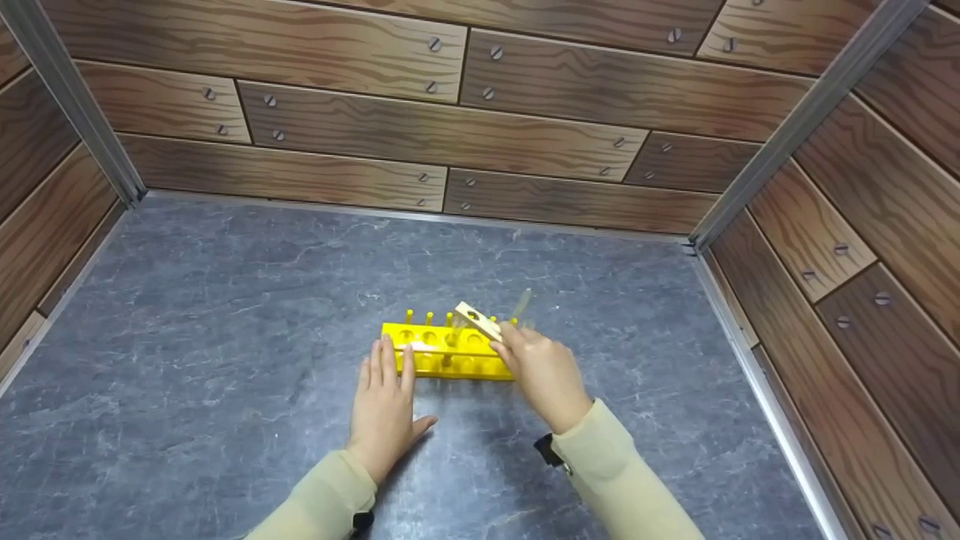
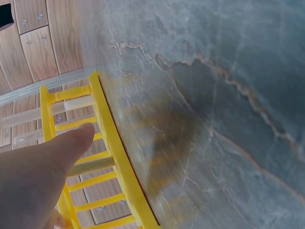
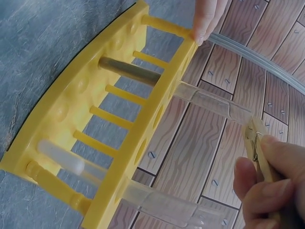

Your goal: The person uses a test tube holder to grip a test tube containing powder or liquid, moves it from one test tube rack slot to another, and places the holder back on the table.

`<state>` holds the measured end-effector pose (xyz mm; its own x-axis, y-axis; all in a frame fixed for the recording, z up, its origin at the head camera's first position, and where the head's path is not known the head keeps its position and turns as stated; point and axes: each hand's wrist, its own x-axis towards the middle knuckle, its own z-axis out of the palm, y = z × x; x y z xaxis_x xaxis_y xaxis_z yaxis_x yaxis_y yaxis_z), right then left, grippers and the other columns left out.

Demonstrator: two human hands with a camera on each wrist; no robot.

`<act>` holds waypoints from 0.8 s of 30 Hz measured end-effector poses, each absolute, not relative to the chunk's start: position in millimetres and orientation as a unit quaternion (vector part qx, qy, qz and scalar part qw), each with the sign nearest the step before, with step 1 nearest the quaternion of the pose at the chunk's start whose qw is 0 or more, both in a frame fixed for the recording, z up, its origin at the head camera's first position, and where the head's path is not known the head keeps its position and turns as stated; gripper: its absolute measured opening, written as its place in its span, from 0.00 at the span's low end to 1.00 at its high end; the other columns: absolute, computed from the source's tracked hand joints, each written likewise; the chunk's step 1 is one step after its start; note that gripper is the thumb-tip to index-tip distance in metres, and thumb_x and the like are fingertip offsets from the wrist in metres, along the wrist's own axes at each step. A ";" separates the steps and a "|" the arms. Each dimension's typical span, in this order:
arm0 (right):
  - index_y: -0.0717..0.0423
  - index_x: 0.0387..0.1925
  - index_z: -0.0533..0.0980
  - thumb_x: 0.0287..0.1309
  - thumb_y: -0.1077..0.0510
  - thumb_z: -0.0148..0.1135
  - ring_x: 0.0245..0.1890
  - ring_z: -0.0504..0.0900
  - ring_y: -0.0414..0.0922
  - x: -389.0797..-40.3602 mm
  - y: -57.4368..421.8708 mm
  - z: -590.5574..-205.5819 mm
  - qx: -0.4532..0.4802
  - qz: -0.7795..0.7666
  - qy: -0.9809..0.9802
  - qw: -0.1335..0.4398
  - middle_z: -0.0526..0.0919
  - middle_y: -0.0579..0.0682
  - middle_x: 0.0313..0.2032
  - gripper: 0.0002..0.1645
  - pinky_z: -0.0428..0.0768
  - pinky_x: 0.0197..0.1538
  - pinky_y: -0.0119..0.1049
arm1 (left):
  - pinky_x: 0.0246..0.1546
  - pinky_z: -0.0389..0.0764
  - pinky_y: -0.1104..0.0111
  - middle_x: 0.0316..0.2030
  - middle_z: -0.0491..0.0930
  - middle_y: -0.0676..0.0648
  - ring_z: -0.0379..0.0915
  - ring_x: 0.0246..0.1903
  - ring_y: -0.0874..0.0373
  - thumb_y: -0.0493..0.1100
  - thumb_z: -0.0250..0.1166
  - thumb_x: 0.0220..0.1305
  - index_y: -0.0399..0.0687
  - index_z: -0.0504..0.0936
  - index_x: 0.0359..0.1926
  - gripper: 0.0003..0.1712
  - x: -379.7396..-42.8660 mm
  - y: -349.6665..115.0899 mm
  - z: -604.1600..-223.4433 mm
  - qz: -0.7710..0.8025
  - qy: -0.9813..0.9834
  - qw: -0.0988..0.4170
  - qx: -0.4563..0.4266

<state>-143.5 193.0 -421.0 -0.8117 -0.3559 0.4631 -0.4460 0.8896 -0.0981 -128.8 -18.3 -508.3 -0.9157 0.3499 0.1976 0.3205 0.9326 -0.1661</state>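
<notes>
A yellow test tube rack [image 1: 480, 369] stands upright on the floor. My left hand [image 1: 382, 424] has straight fingers, with the fingertips touching the rack's left end. With curled fingers and thumb, my right hand [image 1: 551, 379] grips a wooden test tube clamp [image 1: 486, 328]. In the right wrist view, the clamp's tip [image 3: 255, 133] is at the mouth of a glass test tube with brownish contents [image 3: 131, 71]; how far it encloses the glass I cannot tell. A second test tube, with white contents [image 3: 66, 157], stands near the rack's right end. My left thumb [image 2: 78, 138] is before the rack in the left wrist view.
Grey marble-patterned floor [image 1: 225, 337] surrounds the rack. Wood-plank-patterned walls [image 1: 360, 120] stand at the back and both sides, with metal strips [image 1: 757, 165] along the corners and floor edges. Several yellow pegs [image 1: 409, 315] rise behind the rack's top.
</notes>
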 end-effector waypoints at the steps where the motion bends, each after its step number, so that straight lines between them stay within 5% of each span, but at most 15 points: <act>1: 0.59 0.36 0.76 0.57 0.53 0.62 0.16 0.77 0.46 -143.4 193.3 -421.1 0.212 0.104 -0.946 0.222 0.80 0.53 0.24 0.12 0.77 0.18 0.34 | 0.64 0.56 0.51 0.66 0.50 0.25 0.49 0.66 0.36 0.78 0.56 0.47 0.36 0.55 0.69 0.62 -128.8 -18.4 -508.4 0.066 -0.976 0.112 -0.172; 24: 0.60 0.43 0.79 0.58 0.54 0.62 0.21 0.81 0.47 -141.3 200.6 -421.6 0.203 0.127 -0.946 0.217 0.84 0.56 0.32 0.15 0.79 0.22 0.34 | 0.64 0.56 0.52 0.66 0.49 0.26 0.48 0.66 0.36 0.78 0.56 0.46 0.37 0.54 0.70 0.63 -127.2 -18.7 -508.0 0.068 -0.976 0.118 -0.170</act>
